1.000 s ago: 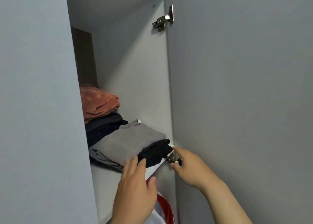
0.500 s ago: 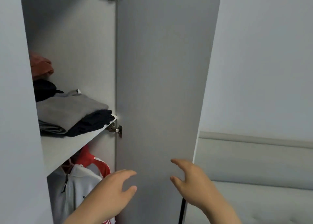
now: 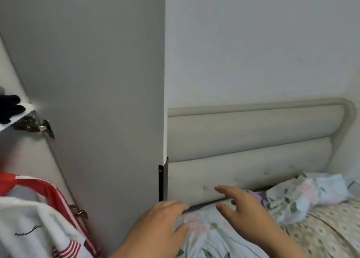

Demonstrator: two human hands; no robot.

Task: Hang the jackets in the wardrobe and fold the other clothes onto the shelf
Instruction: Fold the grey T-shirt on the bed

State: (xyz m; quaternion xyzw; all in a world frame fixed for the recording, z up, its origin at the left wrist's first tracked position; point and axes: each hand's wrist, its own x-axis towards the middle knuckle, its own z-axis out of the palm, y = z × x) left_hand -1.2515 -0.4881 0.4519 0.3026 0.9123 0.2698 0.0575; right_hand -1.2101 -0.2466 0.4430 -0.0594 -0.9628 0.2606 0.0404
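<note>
The open grey wardrobe door (image 3: 101, 82) fills the left half of the view. At the far left edge, a dark folded garment (image 3: 8, 107) lies on the white shelf (image 3: 25, 112). Below it hang a red jacket with white stripes (image 3: 39, 187) and a white jacket (image 3: 29, 224). My left hand (image 3: 155, 230) and my right hand (image 3: 251, 216) hover with relaxed fingers in front of the door's edge, above the bed. Neither hand holds anything.
A beige padded headboard (image 3: 253, 140) stands against the white wall on the right. The bed carries a floral cover (image 3: 214, 236), a crumpled floral pillow (image 3: 303, 195) and a dotted sheet (image 3: 327, 230). Metal hinges (image 3: 41, 127) sit on the door's inner side.
My view has swung right and down from the shelf to the bed. Both hands have left the shelf's clothes and now hang free in front of the door's edge.
</note>
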